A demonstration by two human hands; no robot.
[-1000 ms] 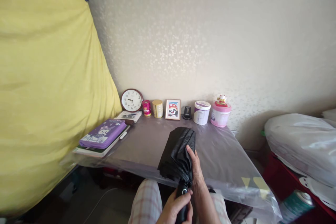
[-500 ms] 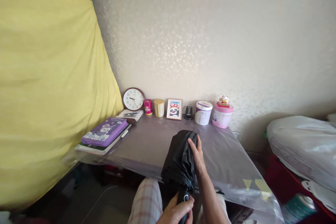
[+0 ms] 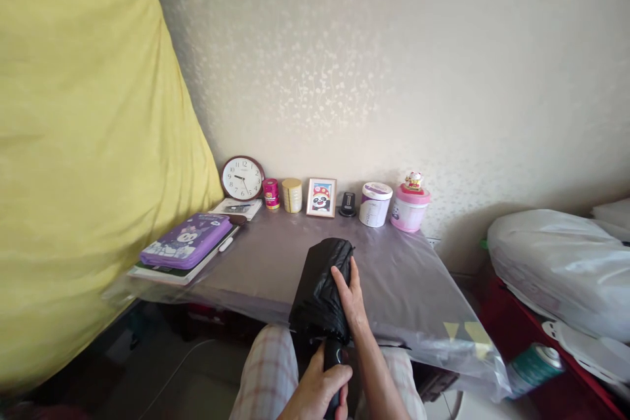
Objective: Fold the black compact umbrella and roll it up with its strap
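Note:
A folded black umbrella is held up over the front edge of the table, its canopy bunched and tilted a little. Its dark handle sits in my left hand, whose fingers wrap round it at the bottom of the view. My right hand presses along the right side of the canopy, thumb and fingers curved over the cloth; some fingers are hidden behind it. My knees in checked trousers are below the umbrella.
The table has a clear plastic cover. Along the wall stand a clock, a yellow-lidded jar, a picture frame and two tubs. A purple case lies at left on books. A spray can is at lower right.
The view has shifted slightly, so everything sits a little further left and up. The canopy looks more gathered, and my right hand has slid a bit down its side. Both hands keep hold.

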